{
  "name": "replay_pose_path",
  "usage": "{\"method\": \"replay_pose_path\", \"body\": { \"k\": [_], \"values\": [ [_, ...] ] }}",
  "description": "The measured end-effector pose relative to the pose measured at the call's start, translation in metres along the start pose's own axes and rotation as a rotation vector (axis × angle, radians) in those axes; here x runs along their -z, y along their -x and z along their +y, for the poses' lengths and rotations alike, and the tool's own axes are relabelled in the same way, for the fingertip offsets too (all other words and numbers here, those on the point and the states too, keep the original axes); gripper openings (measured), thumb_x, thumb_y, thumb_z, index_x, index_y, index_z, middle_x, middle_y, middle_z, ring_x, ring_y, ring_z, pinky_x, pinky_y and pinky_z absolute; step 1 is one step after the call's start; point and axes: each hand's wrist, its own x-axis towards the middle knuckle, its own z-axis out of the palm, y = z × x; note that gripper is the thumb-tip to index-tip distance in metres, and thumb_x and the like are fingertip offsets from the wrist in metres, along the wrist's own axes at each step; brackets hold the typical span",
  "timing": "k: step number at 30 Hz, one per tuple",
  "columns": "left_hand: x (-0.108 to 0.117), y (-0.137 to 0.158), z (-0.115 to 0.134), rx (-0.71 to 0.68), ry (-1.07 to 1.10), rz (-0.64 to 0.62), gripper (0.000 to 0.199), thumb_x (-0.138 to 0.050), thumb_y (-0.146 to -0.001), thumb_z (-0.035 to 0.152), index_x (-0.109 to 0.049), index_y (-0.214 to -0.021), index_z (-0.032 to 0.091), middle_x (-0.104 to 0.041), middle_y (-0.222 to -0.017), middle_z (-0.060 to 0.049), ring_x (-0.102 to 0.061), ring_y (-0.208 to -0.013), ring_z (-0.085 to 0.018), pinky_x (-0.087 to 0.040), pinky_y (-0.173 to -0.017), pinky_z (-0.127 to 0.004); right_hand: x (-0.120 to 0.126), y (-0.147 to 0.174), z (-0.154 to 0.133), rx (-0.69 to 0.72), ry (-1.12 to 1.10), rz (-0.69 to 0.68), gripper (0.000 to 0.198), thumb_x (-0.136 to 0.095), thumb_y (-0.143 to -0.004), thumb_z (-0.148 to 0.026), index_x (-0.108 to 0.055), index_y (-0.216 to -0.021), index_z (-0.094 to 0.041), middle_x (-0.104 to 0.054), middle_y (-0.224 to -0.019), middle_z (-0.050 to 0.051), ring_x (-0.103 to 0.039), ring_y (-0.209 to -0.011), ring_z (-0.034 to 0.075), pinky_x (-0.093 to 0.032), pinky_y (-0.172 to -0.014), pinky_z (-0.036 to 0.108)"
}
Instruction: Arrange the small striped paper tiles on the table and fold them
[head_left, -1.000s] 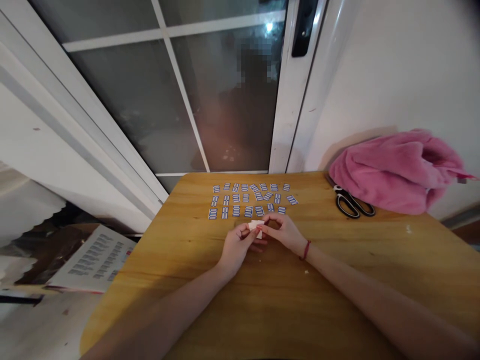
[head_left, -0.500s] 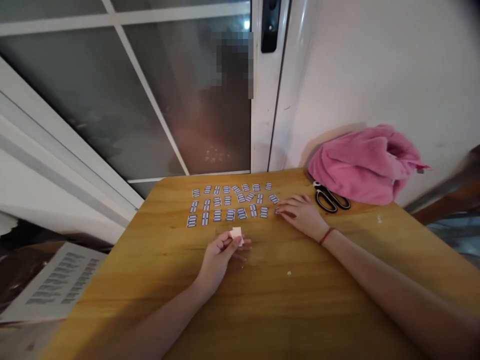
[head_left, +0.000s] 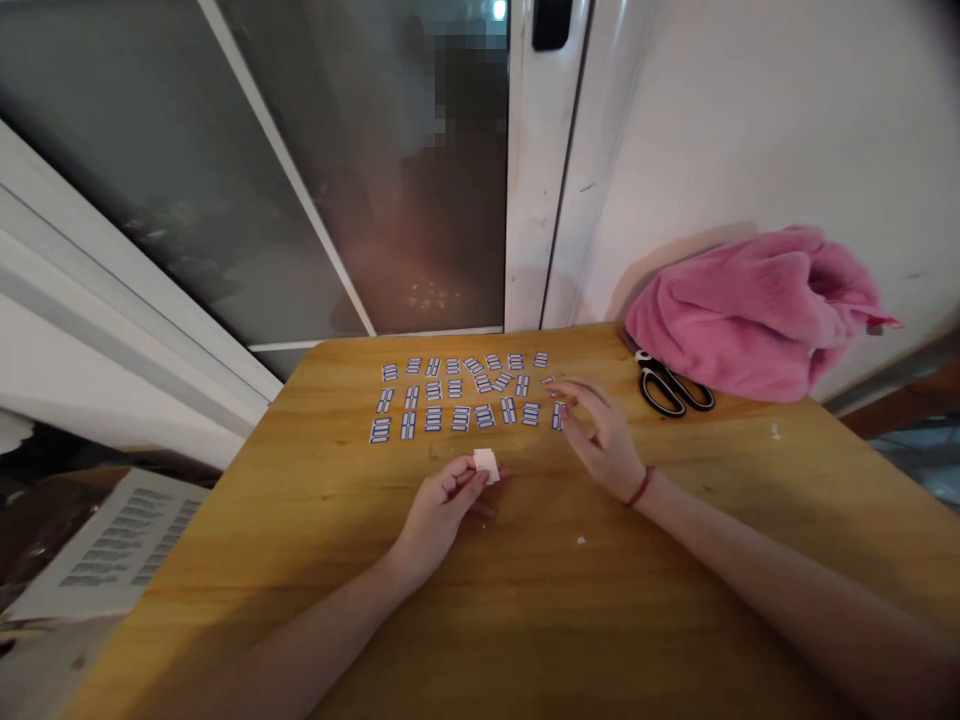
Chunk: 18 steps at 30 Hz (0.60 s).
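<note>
The person's left hand (head_left: 439, 505) is resting on the wooden table (head_left: 675, 560), its thumb and forefinger pinching a small white slip of paper (head_left: 486, 464) that is sticking up just past the fingertips. The other fingers of that hand are curling loosely under it.

The right hand (head_left: 604, 435) is lying a little way off to the right of the slip, palm down, fingers half spread and bent. Its fingertips are touching, or almost touching, the last small blue-and-white card (head_left: 557, 414) at the right end of the nearest row; I cannot tell whether they are actually gripping it. A thin red band (head_left: 640, 487) is circling that wrist.

Beyond both sets of fingers, toward the window, the rest of the blue-and-white cards (head_left: 450, 395) are lying flat in three rough rows, the far row slightly crooked near its middle. The white slip is sitting just on the near side of the nearest row, apart from it.

Further right of the right hand's fingers, black-handled scissors (head_left: 667, 385) are lying on the table, their blades tucked beneath the edge of a bunched pink fleece cloth (head_left: 757, 310) that is leaning against the white wall. Down to the left of the left hand, off the table, a printed sheet (head_left: 112, 550) with rows of similar marks is lying lower down.
</note>
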Motion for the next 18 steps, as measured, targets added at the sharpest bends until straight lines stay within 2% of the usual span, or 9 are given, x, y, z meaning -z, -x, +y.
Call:
{"method": "replay_pose_path", "body": {
  "k": [3, 4, 7, 10, 12, 14, 17, 18],
  "values": [
    [-0.001, 0.000, -0.003, -0.003, -0.035, -0.027, 0.028, -0.062, -0.075, 0.039, -0.066, -0.091, 0.017, -0.070, -0.091, -0.005, -0.063, -0.085, -0.019, -0.052, -0.062, -0.024, -0.023, 0.018, -0.031, -0.153, -0.255, -0.133, 0.038, -0.049, -0.085, -0.024, -0.044, -0.122, -0.023, -0.056, -0.107, 0.008, -0.055, -0.090, 0.018, -0.047, -0.078, 0.033],
    [-0.001, 0.000, -0.005, -0.005, -0.054, -0.034, 0.027, -0.062, -0.075, 0.039, -0.067, -0.090, 0.017, -0.070, -0.087, -0.004, -0.063, -0.079, -0.017, -0.051, -0.062, -0.023, -0.029, 0.025, -0.038, -0.200, -0.309, -0.192, 0.036, -0.052, -0.084, -0.027, -0.046, -0.119, -0.023, -0.057, -0.103, 0.007, -0.056, -0.086, 0.017, -0.048, -0.076, 0.032],
    [0.000, 0.001, -0.008, -0.010, -0.127, -0.031, 0.023, -0.064, -0.074, 0.037, -0.069, -0.082, 0.016, -0.069, -0.074, -0.002, -0.060, -0.063, -0.013, -0.047, -0.059, -0.021, -0.040, 0.037, -0.043, -0.268, -0.347, -0.278, 0.019, -0.058, -0.081, -0.032, -0.056, -0.096, -0.022, -0.059, -0.088, 0.004, -0.056, -0.077, 0.016, -0.048, -0.069, 0.029],
    [0.000, 0.002, -0.008, -0.004, -0.155, -0.037, 0.021, -0.066, -0.073, 0.036, -0.068, -0.078, 0.016, -0.069, -0.073, -0.001, -0.061, -0.065, -0.013, -0.046, -0.059, -0.020, -0.041, 0.036, -0.035, -0.298, -0.366, -0.274, 0.015, -0.059, -0.080, -0.035, -0.058, -0.076, -0.020, -0.060, -0.076, 0.002, -0.056, -0.070, 0.015, -0.046, -0.064, 0.026],
    [0.001, 0.002, -0.008, 0.014, -0.130, -0.051, 0.022, -0.064, -0.074, 0.037, -0.067, -0.082, 0.016, -0.070, -0.080, -0.003, -0.063, -0.072, -0.014, -0.048, -0.062, -0.021, -0.037, 0.030, -0.026, -0.341, -0.397, -0.256, 0.019, -0.061, -0.078, -0.037, -0.059, -0.071, -0.019, -0.061, -0.072, 0.001, -0.056, -0.067, 0.014, -0.046, -0.061, 0.025],
    [0.002, 0.002, -0.007, 0.036, -0.090, -0.054, 0.026, -0.064, -0.074, 0.039, -0.067, -0.086, 0.016, -0.071, -0.084, -0.005, -0.065, -0.079, -0.017, -0.050, -0.064, -0.023, -0.029, 0.020, -0.011, -0.377, -0.381, -0.175, 0.023, -0.062, -0.076, -0.041, -0.061, -0.072, -0.018, -0.063, -0.071, 0.002, -0.057, -0.065, 0.014, -0.045, -0.059, 0.025],
    [0.003, 0.001, -0.007, 0.059, -0.048, -0.050, 0.029, -0.066, -0.072, 0.041, -0.067, -0.085, 0.015, -0.072, -0.084, -0.008, -0.066, -0.081, -0.019, -0.052, -0.066, -0.025, -0.006, 0.004, 0.020, -0.368, -0.167, 0.048, 0.026, -0.060, -0.077, -0.043, -0.065, -0.078, -0.017, -0.064, -0.071, 0.003, -0.055, -0.060, 0.014, -0.044, -0.056, 0.026],
    [0.003, 0.001, -0.008, 0.066, -0.049, -0.059, 0.029, -0.066, -0.072, 0.040, -0.067, -0.085, 0.015, -0.072, -0.085, -0.008, -0.066, -0.081, -0.019, -0.052, -0.066, -0.025, 0.003, -0.001, 0.031, -0.357, -0.068, 0.082, 0.027, -0.059, -0.078, -0.043, -0.066, -0.079, -0.017, -0.064, -0.070, 0.003, -0.054, -0.057, 0.014, -0.043, -0.055, 0.027]
  ]
}}
